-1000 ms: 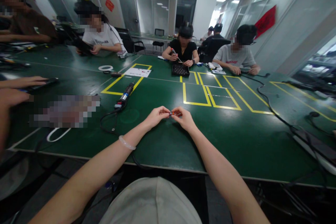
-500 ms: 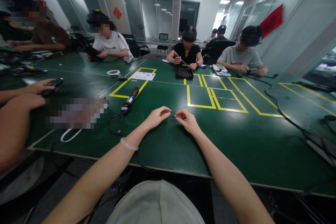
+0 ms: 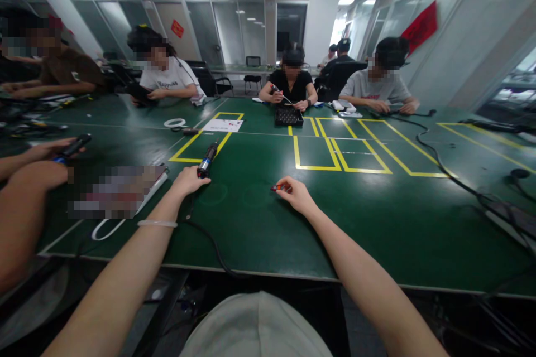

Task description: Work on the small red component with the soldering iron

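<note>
My left hand, with a clear bangle on the wrist, is at the near end of a corded electric screwdriver. The fingers close round its lower end and partly hide it. This dark cylindrical tool has a blue band, and its thin tip points away from me. A black cable runs from near my left hand to the table's near edge. In front of me, my right hand pinches a small red and orange piece between thumb and fingers, just above the green table. The piece is too small to name.
Yellow tape marks rectangles on the table. A white paper lies beyond the screwdriver. To the left are a blurred flat item and a neighbour's hand holding a dark tool. Opposite, a person works over a black tray.
My left hand has moved left, away from my right hand, and closed on the electric screwdriver. My right hand still pinches the small piece. The view has shifted slightly.
</note>
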Demonstrator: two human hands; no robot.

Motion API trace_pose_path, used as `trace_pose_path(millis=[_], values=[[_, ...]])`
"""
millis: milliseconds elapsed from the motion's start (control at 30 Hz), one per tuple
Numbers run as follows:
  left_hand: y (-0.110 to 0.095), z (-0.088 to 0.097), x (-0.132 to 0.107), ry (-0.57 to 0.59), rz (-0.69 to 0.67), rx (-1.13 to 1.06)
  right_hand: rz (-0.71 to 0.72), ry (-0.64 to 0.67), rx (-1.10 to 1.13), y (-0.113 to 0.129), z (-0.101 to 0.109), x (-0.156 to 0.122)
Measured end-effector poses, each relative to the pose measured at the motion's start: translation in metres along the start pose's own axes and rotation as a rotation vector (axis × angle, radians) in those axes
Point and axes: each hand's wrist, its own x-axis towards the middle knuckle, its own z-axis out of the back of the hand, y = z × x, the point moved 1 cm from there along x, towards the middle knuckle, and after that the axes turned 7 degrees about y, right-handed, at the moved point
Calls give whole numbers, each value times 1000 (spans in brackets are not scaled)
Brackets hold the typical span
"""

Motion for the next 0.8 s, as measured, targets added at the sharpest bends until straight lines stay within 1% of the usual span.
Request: trace_pose_path(millis=[100,200,400,500,567,667,800], values=[[-14,-6,-3,13,59,46,-12,5,12,-1,-1,0],[-38,-12,-14,22,31,90,-18,9,34,0,-1,0],[-101,-30,-37,60,-166,82,-43,11,73,2,-1,0],[-130,-41,-48,96,-298,13,-44,34,114,0,-4,0],[-147,-48,-56,121,-381,-42,-38,41,125,-1,-5,1],[-164,-57,-66,131,-460,-111,-36,35,116,0,-7,2],[-174,-63,-76,101,-510,-176,-23,55,101,3,-12,2]])
